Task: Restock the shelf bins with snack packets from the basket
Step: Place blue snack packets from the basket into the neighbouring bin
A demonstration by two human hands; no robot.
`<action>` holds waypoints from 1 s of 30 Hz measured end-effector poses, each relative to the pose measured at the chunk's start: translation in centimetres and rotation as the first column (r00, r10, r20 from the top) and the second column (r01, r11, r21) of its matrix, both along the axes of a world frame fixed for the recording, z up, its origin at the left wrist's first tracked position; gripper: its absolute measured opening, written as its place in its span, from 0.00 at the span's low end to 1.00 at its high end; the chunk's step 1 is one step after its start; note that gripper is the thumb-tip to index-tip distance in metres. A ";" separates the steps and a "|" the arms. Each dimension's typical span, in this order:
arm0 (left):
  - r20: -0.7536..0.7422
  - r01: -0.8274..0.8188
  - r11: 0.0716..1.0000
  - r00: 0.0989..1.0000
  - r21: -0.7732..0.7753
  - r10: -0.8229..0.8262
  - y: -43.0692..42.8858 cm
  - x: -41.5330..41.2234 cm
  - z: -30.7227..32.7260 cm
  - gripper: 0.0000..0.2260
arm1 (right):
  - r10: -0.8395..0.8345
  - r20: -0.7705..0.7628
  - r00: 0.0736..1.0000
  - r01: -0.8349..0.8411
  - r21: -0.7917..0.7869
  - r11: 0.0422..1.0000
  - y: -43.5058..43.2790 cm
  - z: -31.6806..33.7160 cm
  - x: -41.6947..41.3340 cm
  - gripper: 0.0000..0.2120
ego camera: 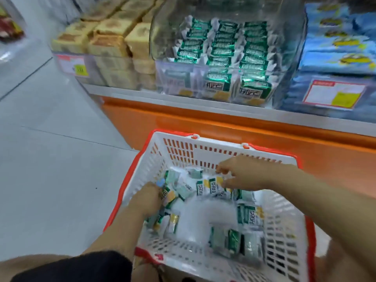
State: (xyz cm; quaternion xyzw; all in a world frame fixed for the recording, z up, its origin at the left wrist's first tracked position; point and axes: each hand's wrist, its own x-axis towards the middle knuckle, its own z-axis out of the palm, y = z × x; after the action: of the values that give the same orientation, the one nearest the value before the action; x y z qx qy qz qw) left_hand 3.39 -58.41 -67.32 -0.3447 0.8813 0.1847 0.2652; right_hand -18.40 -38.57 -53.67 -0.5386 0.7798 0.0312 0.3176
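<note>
One view only, recorded from a wide-angle camera worn on the head. It was aimed forward and steeply down. The basket (213, 148) was framed close below, at lower centre. The shelf bins (183, 78) were caught near, across the top, bowed by the lens. Floor (50, 159) was taken in at left.

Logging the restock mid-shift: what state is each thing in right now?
Basket: part full of loose packets.
Middle bin: stacked high, in rows.
Left hand: in the basket, grips packets.
Right hand: in the basket, pinches one of the packets.
</note>
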 end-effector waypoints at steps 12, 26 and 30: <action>0.472 0.234 0.966 0.868 -0.112 -0.156 1.7 -2.5 -6.2 0.21 | -0.058 0.090 0.994 0.049 0.101 0.994 -0.2 -3.1 -1.4 0.21; -0.334 0.108 0.844 0.939 0.525 0.087 2.1 -8.1 16.2 0.05 | 0.033 -0.123 0.992 -0.078 -0.380 0.922 1.8 3.6 0.9 0.29; -0.433 0.212 0.780 0.898 0.588 0.083 5.0 -10.0 20.9 0.09 | -0.018 -0.164 0.986 -0.067 -0.501 0.863 4.3 6.3 1.8 0.35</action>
State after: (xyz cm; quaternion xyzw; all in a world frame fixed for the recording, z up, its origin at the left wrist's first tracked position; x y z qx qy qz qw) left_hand -6.60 -53.45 -46.40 -0.1562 0.8184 0.5274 0.1663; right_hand -16.61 -34.27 -47.37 -0.6084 0.7771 -0.1258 0.1007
